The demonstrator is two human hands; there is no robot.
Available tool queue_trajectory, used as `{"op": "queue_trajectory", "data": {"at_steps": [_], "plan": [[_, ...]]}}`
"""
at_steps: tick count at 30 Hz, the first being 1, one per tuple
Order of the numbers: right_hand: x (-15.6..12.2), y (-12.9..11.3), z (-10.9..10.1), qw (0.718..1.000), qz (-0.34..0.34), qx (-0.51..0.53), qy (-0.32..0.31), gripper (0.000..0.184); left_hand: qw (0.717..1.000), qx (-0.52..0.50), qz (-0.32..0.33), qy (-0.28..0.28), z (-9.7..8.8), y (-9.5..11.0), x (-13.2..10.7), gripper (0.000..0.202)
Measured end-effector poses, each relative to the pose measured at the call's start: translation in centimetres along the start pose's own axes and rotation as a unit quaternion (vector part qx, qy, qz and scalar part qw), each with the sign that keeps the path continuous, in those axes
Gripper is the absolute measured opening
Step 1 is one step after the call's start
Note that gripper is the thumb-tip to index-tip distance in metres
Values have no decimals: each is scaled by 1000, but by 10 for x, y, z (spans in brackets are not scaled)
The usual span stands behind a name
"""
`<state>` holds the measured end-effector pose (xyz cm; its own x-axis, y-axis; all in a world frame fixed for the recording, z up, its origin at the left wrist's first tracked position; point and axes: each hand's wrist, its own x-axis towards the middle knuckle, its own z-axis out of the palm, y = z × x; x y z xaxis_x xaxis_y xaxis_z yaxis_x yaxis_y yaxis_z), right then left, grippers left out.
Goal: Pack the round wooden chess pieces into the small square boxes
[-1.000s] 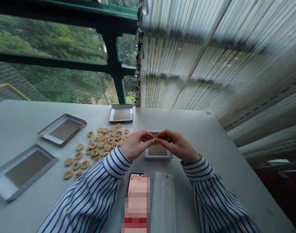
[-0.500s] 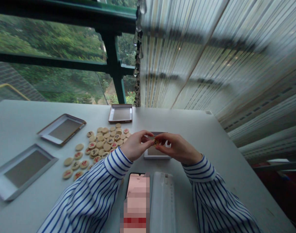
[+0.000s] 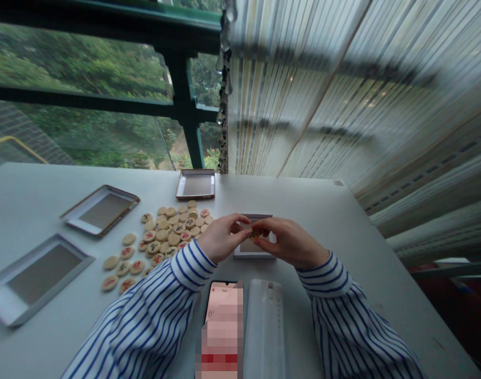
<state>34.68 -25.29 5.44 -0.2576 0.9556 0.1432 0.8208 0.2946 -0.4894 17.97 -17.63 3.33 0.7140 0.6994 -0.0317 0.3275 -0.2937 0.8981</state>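
Note:
Over a shallow white box (image 3: 256, 255), both hands meet at a small round Chinese chess piece (image 3: 254, 235) with a dark character on it. My right hand (image 3: 293, 242) pinches the piece between thumb and forefinger. From the other side, my left hand (image 3: 223, 237) has its thumb and fingertip at the piece's edge; part of the piece is hidden by the fingers. Left of my left hand lies a loose spread of Chinese chess pieces (image 3: 162, 235), some with red or black characters up, others blank side up. My left sleeve covers some of them.
Open box halves lie around the pieces: a brown-edged one (image 3: 102, 210), a white one (image 3: 39, 279) and another (image 3: 196, 184) at the table's far edge. Near me are a phone (image 3: 223, 316) and a long white case (image 3: 264, 326). A window and string curtain (image 3: 288, 105) stand behind.
The piece between my fingers has shifted slightly right and turned a little. Both hands stay over the box, and the spread of pieces looks the same.

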Motion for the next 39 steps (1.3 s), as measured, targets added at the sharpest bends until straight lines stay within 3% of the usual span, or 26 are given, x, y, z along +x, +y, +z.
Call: {"op": "queue_trajectory", "data": {"at_steps": [8,14,19,29,39], "plan": [[-4,7,-7,1000,19,-21,-12,20,992,112,43,25,-4,-8,1,27],[-9,16,-13,997,50,-56,-36,18,963,253,91,-26,-3,-15,1,53],[-12,20,-16,991,66,-95,-70,19,938,334,80,-51,-2,-17,1,67],[-12,27,-10,973,109,-152,-138,16,929,360,45,-67,-2,-19,0,76],[-12,28,-6,969,124,-143,-160,21,918,387,15,-84,0,-18,-1,76]]}}
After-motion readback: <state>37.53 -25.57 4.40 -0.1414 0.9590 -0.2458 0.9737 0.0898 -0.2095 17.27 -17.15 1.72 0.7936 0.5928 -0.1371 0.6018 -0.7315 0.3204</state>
